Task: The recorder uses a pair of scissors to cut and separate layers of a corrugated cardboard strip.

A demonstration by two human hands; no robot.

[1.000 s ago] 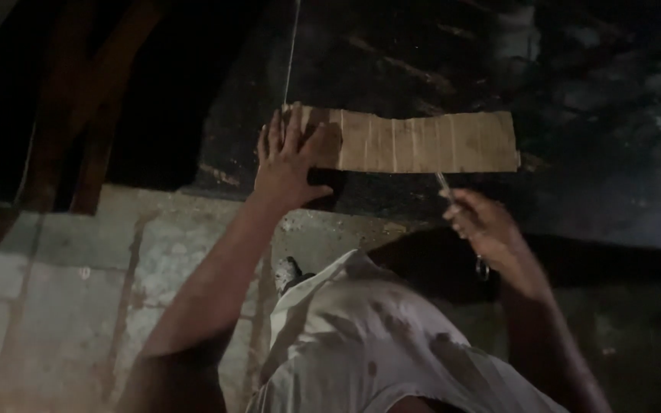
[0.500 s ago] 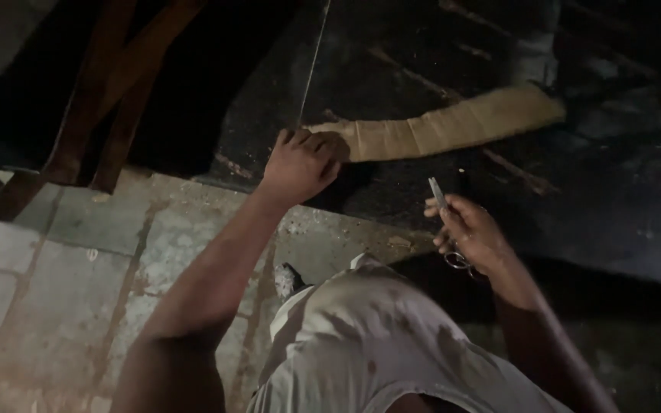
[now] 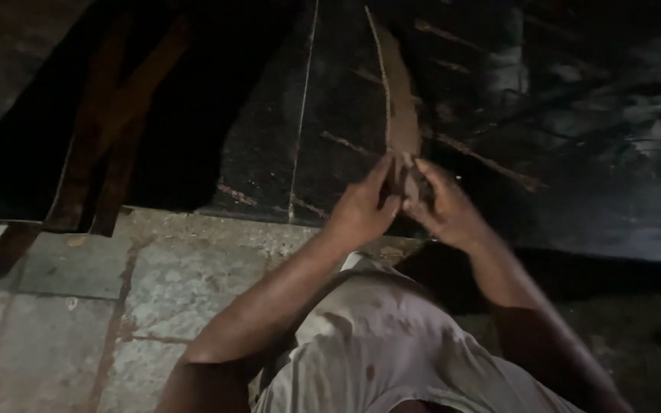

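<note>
Left hand (image 3: pixel 363 208) and right hand (image 3: pixel 444 206) both pinched closed on the near end of a brown cardboard strip (image 3: pixel 401 99), strip standing edge-on over black sheeting (image 3: pixel 575 115), stone floor (image 3: pixel 177 275) below

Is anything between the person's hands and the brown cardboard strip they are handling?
Nothing visible. Both the left hand and the right hand already grip the lower end of the brown cardboard strip, which runs up and away over the dark sheet. The image is dim and blurred, so finger detail is unclear.
</note>
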